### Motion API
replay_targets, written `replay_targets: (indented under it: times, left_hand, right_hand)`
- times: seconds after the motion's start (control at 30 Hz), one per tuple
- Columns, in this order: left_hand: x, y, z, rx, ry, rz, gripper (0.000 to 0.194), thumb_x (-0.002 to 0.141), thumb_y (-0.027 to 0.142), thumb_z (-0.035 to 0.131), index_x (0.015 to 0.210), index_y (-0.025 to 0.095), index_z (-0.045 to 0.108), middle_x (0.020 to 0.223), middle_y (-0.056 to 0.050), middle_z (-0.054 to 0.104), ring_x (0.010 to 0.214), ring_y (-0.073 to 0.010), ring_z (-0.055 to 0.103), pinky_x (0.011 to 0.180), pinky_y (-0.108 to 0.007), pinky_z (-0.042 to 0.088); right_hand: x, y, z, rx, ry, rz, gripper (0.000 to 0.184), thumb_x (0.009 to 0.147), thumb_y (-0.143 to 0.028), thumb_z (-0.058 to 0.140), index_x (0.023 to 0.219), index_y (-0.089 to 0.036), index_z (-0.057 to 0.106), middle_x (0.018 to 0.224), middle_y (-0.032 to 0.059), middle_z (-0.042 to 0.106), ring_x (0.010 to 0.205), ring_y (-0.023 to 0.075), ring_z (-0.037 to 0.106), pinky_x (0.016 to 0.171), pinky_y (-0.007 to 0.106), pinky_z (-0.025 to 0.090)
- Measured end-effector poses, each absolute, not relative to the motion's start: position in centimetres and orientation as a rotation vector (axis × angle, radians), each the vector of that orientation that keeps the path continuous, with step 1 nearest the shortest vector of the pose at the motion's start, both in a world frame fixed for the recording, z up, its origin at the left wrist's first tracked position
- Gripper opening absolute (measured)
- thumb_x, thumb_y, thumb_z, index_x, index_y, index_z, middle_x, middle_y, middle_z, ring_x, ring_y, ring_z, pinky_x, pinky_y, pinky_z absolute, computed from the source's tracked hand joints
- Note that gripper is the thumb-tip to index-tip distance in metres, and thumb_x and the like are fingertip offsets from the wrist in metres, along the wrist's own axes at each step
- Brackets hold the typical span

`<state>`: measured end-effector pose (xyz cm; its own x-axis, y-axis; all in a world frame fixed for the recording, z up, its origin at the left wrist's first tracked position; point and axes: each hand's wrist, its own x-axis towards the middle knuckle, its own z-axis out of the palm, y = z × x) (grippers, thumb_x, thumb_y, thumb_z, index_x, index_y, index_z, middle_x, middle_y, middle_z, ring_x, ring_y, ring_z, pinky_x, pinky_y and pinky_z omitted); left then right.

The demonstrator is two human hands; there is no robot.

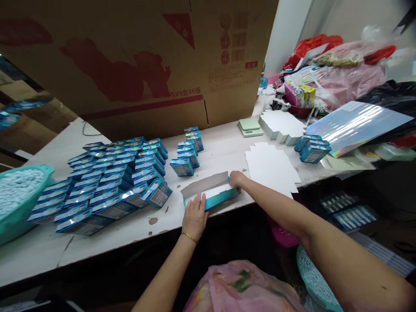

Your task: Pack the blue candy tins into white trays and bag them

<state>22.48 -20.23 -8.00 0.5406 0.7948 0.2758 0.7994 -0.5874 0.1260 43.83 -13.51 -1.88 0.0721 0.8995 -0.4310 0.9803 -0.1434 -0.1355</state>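
Observation:
An open-topped cardboard box, white inside and blue-green outside, lies at the table's front edge between my hands. My left hand rests against its near left corner, with the fingers stretched out over the wall. At the right end, my right hand has its fingers closed on the box's end wall; the fingertips are partly hidden. To the right lie flat white die-cut card blanks. Just beyond the open box stand small blue boxes in a short row.
Many filled-looking blue boxes stand in rows at left, beside a teal basket of pale pieces. A big brown carton walls the back. A pale green scale, stacked blanks and a shiny sheet are at right.

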Motion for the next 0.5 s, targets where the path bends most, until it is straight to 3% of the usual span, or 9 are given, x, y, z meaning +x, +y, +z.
replay_targets:
  times: [0.1, 0.17, 0.27, 0.37, 0.5]
  left_hand:
    - [22.2, -18.3, -8.2, -2.773, -1.379, -0.354, 0.044, 0.076, 0.018, 0.044, 0.12, 0.016, 0.043, 0.122, -0.013, 0.046, 0.111, -0.0251, 0.041, 0.091, -0.039, 0.034]
    - [22.2, -17.9, -8.1, -2.733, -1.382, -0.311, 0.043, 0.076, 0.02, 0.046, 0.118, 0.017, 0.044, 0.114, -0.012, 0.05, 0.104, -0.0252, 0.045, 0.086, -0.039, 0.037]
    - [22.1, -17.9, -8.3, -2.732, -1.32, -0.253, 0.036, 0.078, 0.019, 0.045, 0.114, 0.015, 0.048, 0.098, -0.01, 0.055, 0.09, -0.0226, 0.049, 0.078, -0.036, 0.04]
    - [21.9, -17.9, -8.6, -2.736, -1.293, -0.169, 0.022, 0.081, 0.02, 0.04, 0.094, 0.017, 0.057, 0.087, -0.009, 0.057, 0.083, -0.0218, 0.05, 0.071, -0.035, 0.04]
    - [22.5, -17.9, -7.9, -2.766, -1.37, 0.022, 0.029, 0.084, 0.031, 0.035, 0.081, 0.014, 0.058, 0.078, -0.01, 0.058, 0.078, -0.0221, 0.053, 0.068, -0.033, 0.041]
  right_hand:
    - [42.8, -16.3, -1.4, 2.157, 2.141, -0.433, 0.035, 0.082, -0.032, 0.043, 0.105, -0.007, 0.052, 0.106, 0.0183, 0.054, 0.1, 0.0256, 0.049, 0.083, 0.036, 0.038]
    - [41.7, -18.6, -1.9, 2.014, 2.473, -0.184, 0.039, 0.081, -0.039, 0.046, 0.109, -0.013, 0.047, 0.111, 0.0144, 0.049, 0.103, 0.0243, 0.045, 0.086, 0.037, 0.034]
    - [40.2, -21.0, -4.1, 1.825, 2.653, 0.034, 0.027, 0.076, -0.033, 0.055, 0.097, -0.016, 0.05, 0.097, 0.0086, 0.053, 0.092, 0.0215, 0.046, 0.077, 0.034, 0.037]
    - [40.0, -21.3, -6.3, 1.809, 2.639, 0.083, 0.009, 0.081, -0.024, 0.048, 0.084, -0.017, 0.053, 0.086, 0.0054, 0.055, 0.083, 0.0189, 0.048, 0.068, 0.031, 0.036]
    - [41.0, -20.1, -7.0, 1.728, 2.704, 0.028, 0.013, 0.08, -0.03, 0.05, 0.081, -0.018, 0.055, 0.083, 0.0035, 0.056, 0.08, 0.0174, 0.05, 0.061, 0.027, 0.034]
